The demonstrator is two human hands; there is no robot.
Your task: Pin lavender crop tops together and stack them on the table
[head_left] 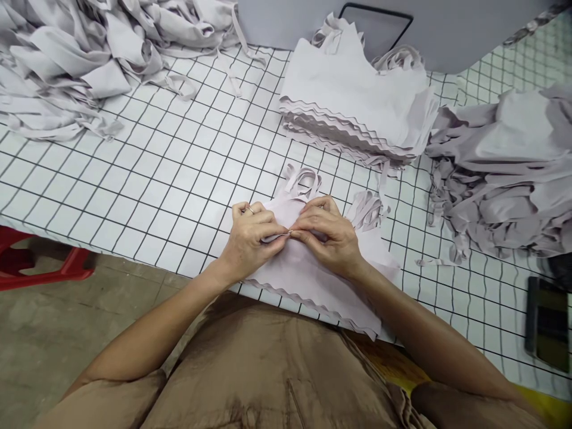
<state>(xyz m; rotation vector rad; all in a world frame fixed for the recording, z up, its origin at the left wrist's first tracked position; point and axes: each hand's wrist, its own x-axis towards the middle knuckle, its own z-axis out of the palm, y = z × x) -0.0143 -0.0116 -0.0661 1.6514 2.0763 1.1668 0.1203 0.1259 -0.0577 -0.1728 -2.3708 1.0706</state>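
A pale lilac-grey garment piece (317,283) with a wavy lower edge and looped straps lies at the table's near edge. Over it, my left hand (257,235) pinches a bit of its fabric between thumb and forefinger. Fingertip to fingertip with it, my right hand (328,232) is closed in a pinch on the same spot of the garment. The exact bit of edge or thread between the fingertips is too small to make out. Bundled straps (369,210) rest just beyond my right hand.
A neat stack of similar garments (353,89) sits at the back. Loose heaps of the same fabric lie at the far left (67,65) and right (513,173). A phone (547,322) lies on the checked tablecloth (147,179). A red stool (67,268) stands at left.
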